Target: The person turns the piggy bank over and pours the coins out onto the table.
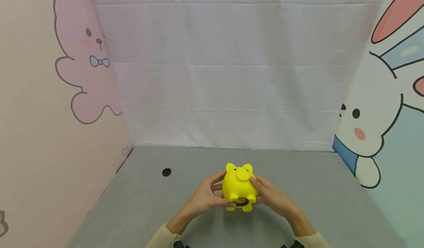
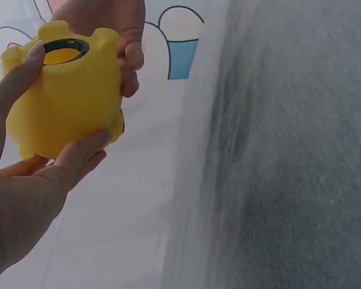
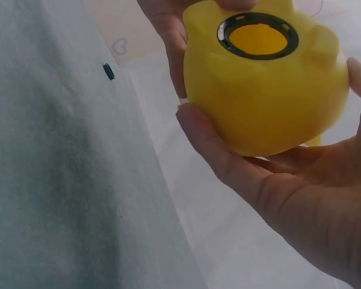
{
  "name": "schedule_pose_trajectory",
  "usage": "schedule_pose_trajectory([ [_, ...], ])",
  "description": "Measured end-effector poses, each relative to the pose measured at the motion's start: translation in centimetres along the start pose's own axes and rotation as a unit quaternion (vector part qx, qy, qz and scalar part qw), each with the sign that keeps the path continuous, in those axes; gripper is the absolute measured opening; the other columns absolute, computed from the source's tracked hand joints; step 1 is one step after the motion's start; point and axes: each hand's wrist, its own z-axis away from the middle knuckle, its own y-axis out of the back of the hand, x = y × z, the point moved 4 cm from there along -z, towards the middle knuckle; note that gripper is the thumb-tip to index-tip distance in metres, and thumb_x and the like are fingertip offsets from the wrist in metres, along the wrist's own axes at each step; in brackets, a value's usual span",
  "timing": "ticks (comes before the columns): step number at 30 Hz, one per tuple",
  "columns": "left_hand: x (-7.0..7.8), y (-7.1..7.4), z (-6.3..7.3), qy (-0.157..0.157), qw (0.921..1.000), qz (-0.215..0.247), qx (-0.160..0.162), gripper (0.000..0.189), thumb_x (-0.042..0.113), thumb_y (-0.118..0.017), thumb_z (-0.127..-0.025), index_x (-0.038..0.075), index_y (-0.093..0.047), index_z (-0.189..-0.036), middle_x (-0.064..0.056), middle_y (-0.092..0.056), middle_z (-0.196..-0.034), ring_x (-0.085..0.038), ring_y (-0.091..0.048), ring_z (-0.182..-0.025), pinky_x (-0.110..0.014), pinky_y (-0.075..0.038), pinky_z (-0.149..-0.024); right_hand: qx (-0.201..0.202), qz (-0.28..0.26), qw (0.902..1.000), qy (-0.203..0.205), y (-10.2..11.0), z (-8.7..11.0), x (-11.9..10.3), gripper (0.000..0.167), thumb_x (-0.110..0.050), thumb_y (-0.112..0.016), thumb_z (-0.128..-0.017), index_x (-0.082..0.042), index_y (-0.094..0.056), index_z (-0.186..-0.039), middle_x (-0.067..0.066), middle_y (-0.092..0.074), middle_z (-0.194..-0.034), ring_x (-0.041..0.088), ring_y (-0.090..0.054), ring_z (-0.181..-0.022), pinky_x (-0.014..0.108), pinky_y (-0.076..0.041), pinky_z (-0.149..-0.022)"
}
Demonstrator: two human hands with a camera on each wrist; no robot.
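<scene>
A yellow piggy bank [image 1: 239, 187] is held between both hands over the grey table, its snout facing the head camera. Its underside shows a round hole with a black rim [image 3: 225, 37], and the rim is uncovered in both wrist views. My left hand [image 1: 207, 197] grips the pig's left side, with the thumb at the hole's edge. On the other side my right hand [image 1: 275, 197] holds it, thumb on the front near the snout. A small black round cap [image 1: 166, 172] lies on the table to the left, apart from the hands.
The grey table [image 1: 139, 200] runs back to a white cloth backdrop [image 1: 228, 86]. Walls with cartoon animals stand at the left [image 1: 33, 104] and at the right [image 1: 397, 174].
</scene>
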Motion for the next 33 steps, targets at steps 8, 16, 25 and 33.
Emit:
schedule_pose_trajectory([
  [8,-0.6,-0.4,0.5,0.036,0.9989,-0.028,-0.006,0.096,0.020,-0.090,-0.085,0.022,-0.035,-0.164,-0.017,-0.044,-0.161,-0.033,-0.062,-0.136,-0.039,-0.061,-0.105,0.024,-0.027,0.9992,0.014,0.1,0.3,0.3,0.058,-0.032,-0.038,-0.115,0.004,-0.030,-0.159,0.013,-0.061,-0.138,0.020,-0.068,-0.115,0.036,-0.063,-0.095],
  [16,-1.0,-0.6,0.8,0.106,0.9925,-0.051,-0.034,0.094,0.045,-0.080,-0.093,0.007,-0.032,-0.164,-0.016,-0.056,-0.154,-0.027,-0.068,-0.127,-0.045,-0.062,-0.103,0.090,0.047,0.9939,0.044,0.7,0.8,0.2,0.058,-0.023,-0.058,-0.107,-0.003,-0.039,-0.157,0.034,-0.048,-0.151,0.027,-0.071,-0.112,0.036,-0.065,-0.090],
  [25,-1.0,-1.2,0.2,0.120,0.9918,-0.041,-0.017,0.073,0.050,-0.069,-0.100,0.004,-0.049,-0.154,-0.011,-0.068,-0.141,-0.021,-0.070,-0.117,-0.047,-0.060,-0.105,0.100,0.076,0.9905,0.056,0.4,1.1,0.1,0.069,-0.021,-0.072,-0.099,-0.003,-0.040,-0.158,0.033,-0.042,-0.159,0.044,-0.067,-0.126,0.035,-0.064,-0.095],
  [33,-1.1,-1.2,0.4,0.118,0.9923,-0.032,0.019,0.073,0.048,-0.075,-0.096,0.004,-0.054,-0.151,-0.009,-0.074,-0.131,-0.019,-0.071,-0.112,-0.051,-0.058,-0.106,0.091,0.090,0.9893,0.070,-0.3,1.3,0.1,0.077,-0.019,-0.077,-0.095,-0.006,-0.038,-0.160,0.030,-0.038,-0.164,0.047,-0.061,-0.131,0.036,-0.063,-0.099],
])
